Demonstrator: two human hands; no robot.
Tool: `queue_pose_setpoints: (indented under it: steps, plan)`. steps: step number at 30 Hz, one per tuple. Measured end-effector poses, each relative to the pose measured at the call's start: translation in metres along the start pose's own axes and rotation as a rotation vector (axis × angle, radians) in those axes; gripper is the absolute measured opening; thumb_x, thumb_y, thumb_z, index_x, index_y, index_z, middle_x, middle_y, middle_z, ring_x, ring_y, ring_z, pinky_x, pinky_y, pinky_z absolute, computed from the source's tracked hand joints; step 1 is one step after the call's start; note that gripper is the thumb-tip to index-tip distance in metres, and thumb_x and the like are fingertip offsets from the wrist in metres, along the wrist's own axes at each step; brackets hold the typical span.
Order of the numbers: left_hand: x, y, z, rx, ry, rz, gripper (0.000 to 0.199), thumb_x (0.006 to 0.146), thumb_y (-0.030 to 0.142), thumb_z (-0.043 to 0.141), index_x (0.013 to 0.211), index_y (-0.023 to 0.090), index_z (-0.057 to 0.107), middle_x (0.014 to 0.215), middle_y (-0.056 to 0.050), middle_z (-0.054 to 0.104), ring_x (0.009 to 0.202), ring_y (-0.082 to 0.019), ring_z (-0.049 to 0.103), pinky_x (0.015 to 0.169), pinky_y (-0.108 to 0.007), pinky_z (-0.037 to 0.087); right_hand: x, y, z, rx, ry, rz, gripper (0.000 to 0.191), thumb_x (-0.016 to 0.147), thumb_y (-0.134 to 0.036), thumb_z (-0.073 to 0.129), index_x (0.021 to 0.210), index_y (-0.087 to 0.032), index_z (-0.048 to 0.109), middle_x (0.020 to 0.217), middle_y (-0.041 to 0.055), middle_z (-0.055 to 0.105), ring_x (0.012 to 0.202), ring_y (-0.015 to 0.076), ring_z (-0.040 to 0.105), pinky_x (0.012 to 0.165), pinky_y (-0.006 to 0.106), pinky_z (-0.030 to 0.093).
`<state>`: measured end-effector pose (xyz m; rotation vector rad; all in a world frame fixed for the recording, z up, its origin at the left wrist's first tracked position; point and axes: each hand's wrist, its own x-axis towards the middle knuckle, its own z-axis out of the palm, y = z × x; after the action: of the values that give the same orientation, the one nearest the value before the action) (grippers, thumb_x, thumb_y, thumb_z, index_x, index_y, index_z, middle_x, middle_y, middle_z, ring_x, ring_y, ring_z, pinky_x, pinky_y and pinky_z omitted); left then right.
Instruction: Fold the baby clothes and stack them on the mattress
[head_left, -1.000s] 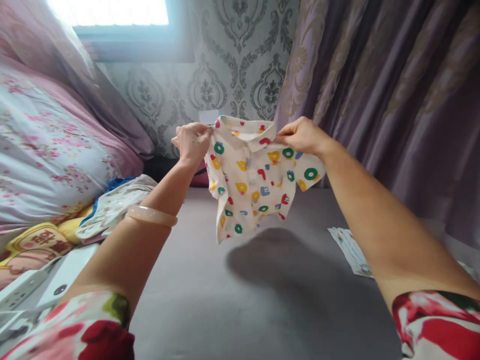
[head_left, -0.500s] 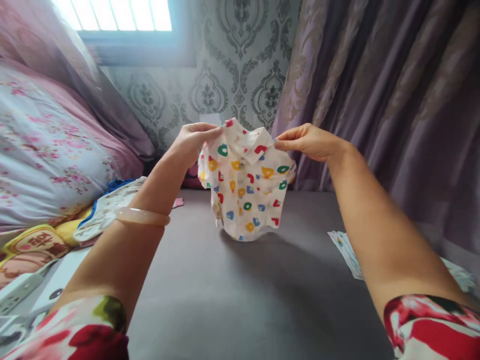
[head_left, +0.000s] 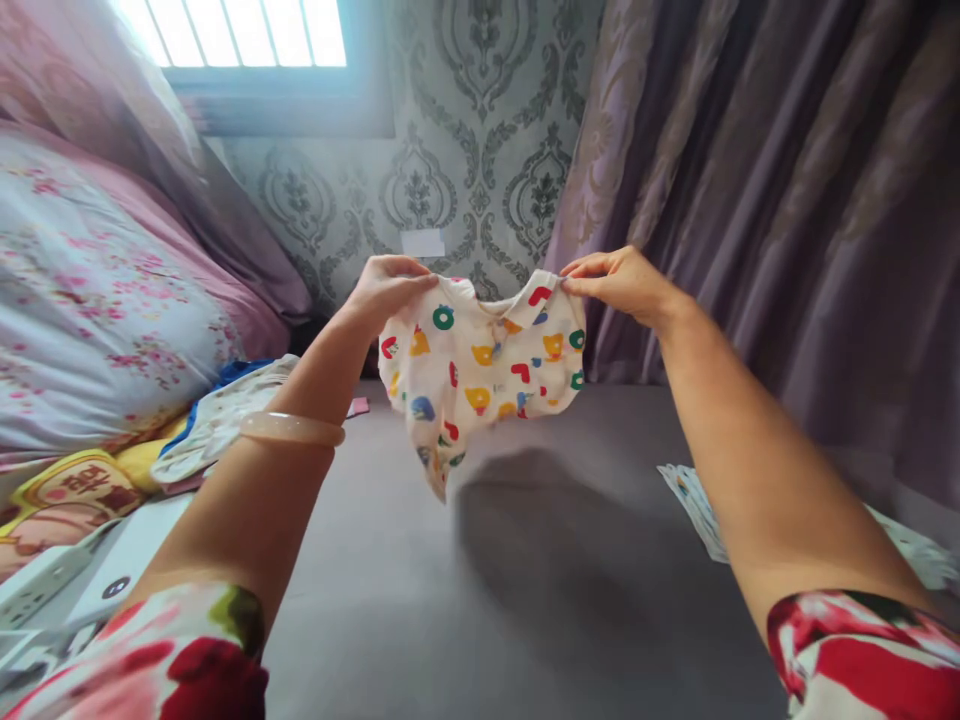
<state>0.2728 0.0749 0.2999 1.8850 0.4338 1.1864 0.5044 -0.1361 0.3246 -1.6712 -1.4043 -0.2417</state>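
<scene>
A small white collared shirt point(head_left: 487, 360) with red, yellow, green and blue prints hangs in the air in front of me. My left hand point(head_left: 394, 287) pinches it at the shoulder on the left, beside the collar. At the opposite shoulder my right hand point(head_left: 616, 283) has it between thumb and fingers. The cloth is stretched between the two hands, and its lower part is billowed and folded back, with one corner dangling at the left. Below it lies the grey bed surface point(head_left: 360, 600), which carries the shirt's shadow.
Folded clothes point(head_left: 694, 510) lie at the right, partly behind my forearm. On the left are a floral bedding pile point(head_left: 97, 300), a heap of light cloth point(head_left: 217, 420), a yellow printed item point(head_left: 82, 485) and a power strip point(head_left: 45, 590). Purple curtains point(head_left: 750, 250) hang behind at the right.
The shirt has gone from hanging fairly flat to having its hem swung up and back. My hands have moved slightly apart and keep their hold on its shoulders.
</scene>
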Motion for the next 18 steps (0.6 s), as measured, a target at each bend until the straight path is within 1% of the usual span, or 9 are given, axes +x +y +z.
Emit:
queue_pose_setpoints:
  steps: [2, 6, 8, 11, 14, 16, 18]
  plan:
    - [0.003, -0.009, 0.004, -0.007, 0.012, 0.014, 0.023, 0.063, 0.032, 0.076, 0.075, 0.015, 0.066, 0.067, -0.002, 0.058, 0.066, -0.015, 0.058, 0.058, -0.025, 0.046, 0.001, 0.005, 0.005, -0.004, 0.027, 0.012, 0.011, 0.069, -0.027, 0.074, 0.064, -0.018, 0.069, 0.082, 0.0036, 0.071, 0.083, 0.0201, 0.065, 0.078, 0.032, 0.052]
    - [0.006, -0.018, 0.013, -0.017, 0.048, 0.060, 0.019, 0.069, 0.033, 0.068, 0.076, 0.016, 0.063, 0.065, 0.000, 0.057, 0.058, -0.011, 0.052, 0.053, -0.023, 0.041, -0.001, 0.016, 0.012, -0.065, 0.089, 0.102, 0.015, 0.076, -0.030, 0.066, 0.072, -0.016, 0.068, 0.065, 0.0018, 0.064, 0.064, 0.0172, 0.061, 0.062, 0.030, 0.050]
    - [0.008, -0.023, 0.018, 0.011, 0.069, 0.093, 0.014, 0.074, 0.030, 0.063, 0.078, 0.017, 0.061, 0.065, 0.001, 0.056, 0.055, -0.010, 0.050, 0.053, -0.022, 0.040, -0.001, 0.022, 0.016, -0.115, 0.149, 0.092, 0.016, 0.079, -0.030, 0.061, 0.076, -0.016, 0.067, 0.064, 0.0015, 0.063, 0.062, 0.0165, 0.059, 0.061, 0.030, 0.049]
    - [0.013, -0.032, 0.025, 0.107, 0.134, 0.166, 0.008, 0.080, 0.024, 0.054, 0.081, 0.019, 0.059, 0.065, 0.003, 0.053, 0.059, -0.011, 0.051, 0.057, -0.022, 0.042, -0.001, 0.026, 0.022, -0.223, 0.236, 0.041, 0.016, 0.083, -0.028, 0.056, 0.081, -0.016, 0.065, 0.068, 0.0027, 0.064, 0.067, 0.0180, 0.059, 0.067, 0.032, 0.048]
    - [0.012, -0.034, 0.032, 0.235, 0.264, 0.248, 0.009, 0.084, 0.023, 0.051, 0.086, 0.020, 0.059, 0.073, 0.001, 0.054, 0.074, -0.014, 0.057, 0.070, -0.026, 0.045, -0.004, 0.021, 0.029, -0.331, 0.310, -0.007, 0.018, 0.089, -0.027, 0.049, 0.088, -0.016, 0.064, 0.080, 0.0057, 0.066, 0.080, 0.0211, 0.062, 0.076, 0.035, 0.048]
    - [0.005, -0.029, 0.036, 0.328, 0.372, 0.269, 0.011, 0.087, 0.023, 0.049, 0.090, 0.020, 0.059, 0.081, -0.001, 0.055, 0.086, -0.017, 0.057, 0.080, -0.031, 0.045, -0.010, 0.012, 0.032, -0.392, 0.357, -0.042, 0.022, 0.093, -0.028, 0.042, 0.096, -0.018, 0.062, 0.089, 0.0073, 0.067, 0.089, 0.0224, 0.062, 0.080, 0.036, 0.047]
    - [-0.005, -0.018, 0.039, 0.428, 0.485, 0.282, 0.013, 0.089, 0.022, 0.047, 0.093, 0.020, 0.059, 0.089, -0.003, 0.055, 0.096, -0.021, 0.056, 0.088, -0.038, 0.043, -0.017, 0.003, 0.034, -0.447, 0.397, -0.074, 0.027, 0.097, -0.029, 0.035, 0.104, -0.019, 0.059, 0.098, 0.0081, 0.066, 0.096, 0.0228, 0.061, 0.082, 0.036, 0.046]
